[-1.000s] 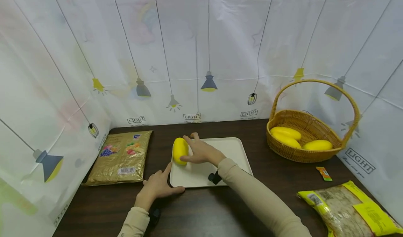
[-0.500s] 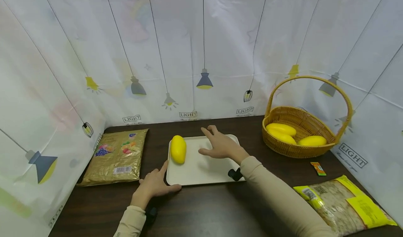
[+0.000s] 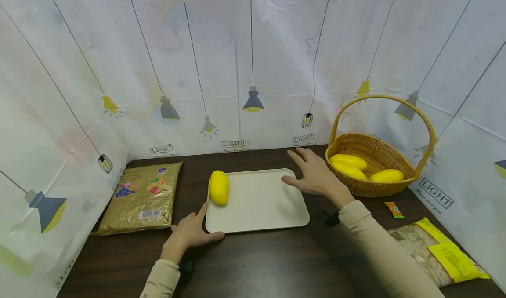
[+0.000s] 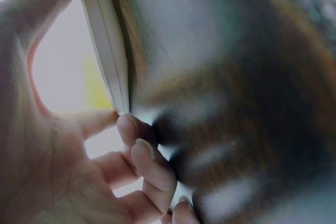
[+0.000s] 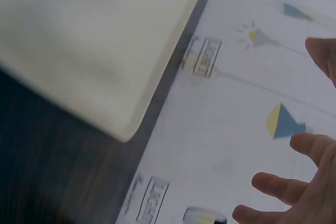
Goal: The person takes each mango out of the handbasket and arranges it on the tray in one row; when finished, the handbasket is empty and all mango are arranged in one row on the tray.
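Note:
A yellow mango (image 3: 219, 187) lies lengthwise at the left end of a cream tray (image 3: 262, 201). My left hand (image 3: 190, 233) is at the tray's near left corner, thumb by the front edge and index finger by the left side. In the left wrist view, the index fingertip of the left hand (image 4: 68, 166) meets the tray's side (image 4: 107, 45), and the other fingers bend loosely over the table. My right hand (image 3: 318, 175) hovers past the tray's right end with fingers spread and nothing in them. Close to it stands a wicker basket (image 3: 395, 188) holding several yellow mangoes (image 3: 386, 175).
A gold bag with fruit pictures (image 3: 144, 197) lies left of the tray. On the right are a small orange-and-green packet (image 3: 394, 210) and a yellow-trimmed clear bag (image 3: 446, 254). A white printed curtain (image 3: 213, 69) stands behind the dark table (image 3: 261, 267).
My right hand has let go of the mango on the tray and moved right, toward the basket. The left hand stays at the tray corner. The head view has shifted slightly.

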`<action>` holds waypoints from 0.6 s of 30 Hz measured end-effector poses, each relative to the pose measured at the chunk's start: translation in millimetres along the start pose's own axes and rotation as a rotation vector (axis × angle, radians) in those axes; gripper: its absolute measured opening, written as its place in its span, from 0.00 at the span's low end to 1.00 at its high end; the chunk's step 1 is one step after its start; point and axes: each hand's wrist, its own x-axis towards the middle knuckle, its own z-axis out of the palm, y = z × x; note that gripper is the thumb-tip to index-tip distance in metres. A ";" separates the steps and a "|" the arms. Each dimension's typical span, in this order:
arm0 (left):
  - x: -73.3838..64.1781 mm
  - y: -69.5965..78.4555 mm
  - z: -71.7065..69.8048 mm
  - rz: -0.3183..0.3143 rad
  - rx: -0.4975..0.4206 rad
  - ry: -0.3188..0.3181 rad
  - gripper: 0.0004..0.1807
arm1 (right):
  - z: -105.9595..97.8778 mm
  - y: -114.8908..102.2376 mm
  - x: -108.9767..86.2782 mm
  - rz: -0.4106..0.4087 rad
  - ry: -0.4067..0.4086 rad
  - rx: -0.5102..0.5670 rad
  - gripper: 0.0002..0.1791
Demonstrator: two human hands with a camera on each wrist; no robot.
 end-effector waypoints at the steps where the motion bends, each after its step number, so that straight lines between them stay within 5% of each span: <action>1: 0.1 0.1 0.3 0.000 -0.001 0.002 0.65 | -4.0 6.2 -4.1 0.021 -0.006 -0.004 0.52; 18: 1.5 -0.9 2.1 0.013 -0.001 0.000 0.66 | -39.7 89.3 -58.8 0.217 -0.032 -0.073 0.54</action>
